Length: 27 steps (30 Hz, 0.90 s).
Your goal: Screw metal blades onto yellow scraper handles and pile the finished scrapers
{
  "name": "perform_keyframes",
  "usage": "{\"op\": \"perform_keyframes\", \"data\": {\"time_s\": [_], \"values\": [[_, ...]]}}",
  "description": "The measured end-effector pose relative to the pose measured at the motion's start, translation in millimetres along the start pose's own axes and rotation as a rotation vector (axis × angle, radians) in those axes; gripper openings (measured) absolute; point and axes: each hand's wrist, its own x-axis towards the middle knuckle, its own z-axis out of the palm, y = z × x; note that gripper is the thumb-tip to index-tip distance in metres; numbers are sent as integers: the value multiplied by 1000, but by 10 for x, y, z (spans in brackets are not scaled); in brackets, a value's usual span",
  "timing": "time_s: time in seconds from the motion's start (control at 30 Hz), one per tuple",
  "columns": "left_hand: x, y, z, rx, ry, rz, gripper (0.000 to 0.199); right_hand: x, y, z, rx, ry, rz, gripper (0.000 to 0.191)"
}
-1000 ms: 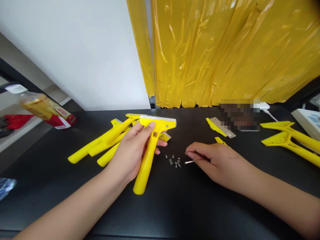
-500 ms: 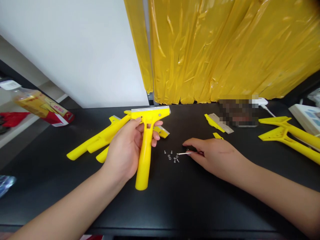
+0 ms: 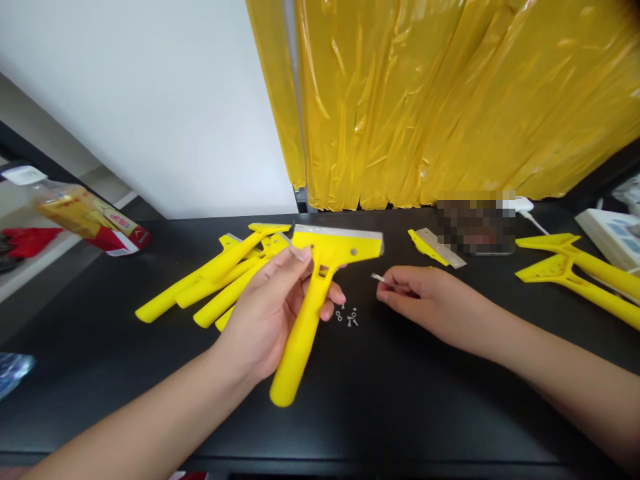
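My left hand (image 3: 273, 303) is wrapped round a yellow scraper (image 3: 305, 320), its wide head with a metal blade up and its handle slanting down to the left. One screw shows at the right of the head, and a dark hole at the left. My right hand (image 3: 425, 293) is closed in a pinch on a thin metal tool (image 3: 383, 279), whose tip points left toward the scraper; the rest of it is hidden in the fingers. Several small screws and nuts (image 3: 350, 317) lie on the black table (image 3: 380, 413) between my hands.
Several yellow scrapers (image 3: 200, 280) lie behind my left hand. A yellow plate with a blade (image 3: 437, 248) lies at the back right, near a blurred dark object (image 3: 475, 223). Yellow handles (image 3: 590, 280) are at the far right. A bottle (image 3: 90, 217) leans at the left.
The scraper in my left hand has moved right and nearer, tilting its handle to the left. My right hand has lifted the tool's tip away from the screws and nuts.
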Motion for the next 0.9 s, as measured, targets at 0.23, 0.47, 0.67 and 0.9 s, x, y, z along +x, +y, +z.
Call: {"op": "perform_keyframes", "data": {"time_s": [0.23, 0.47, 0.67, 0.9], "values": [[-153, -138, 24, -12, -311, -262, 17, -62, -84, 38, 1034, -114, 143, 35], [-172, -205, 54, 40, -341, -335, 15, -170, -180, 102, 1202, -250, 237, 35], [-117, -156, 48, 77, -330, -289, 17, -168, -157, 62, 1197, -308, 180, 34], [-100, -163, 17, 114, -354, -279, 21, -168, -138, 51, 1177, -364, 85, 34]]}}
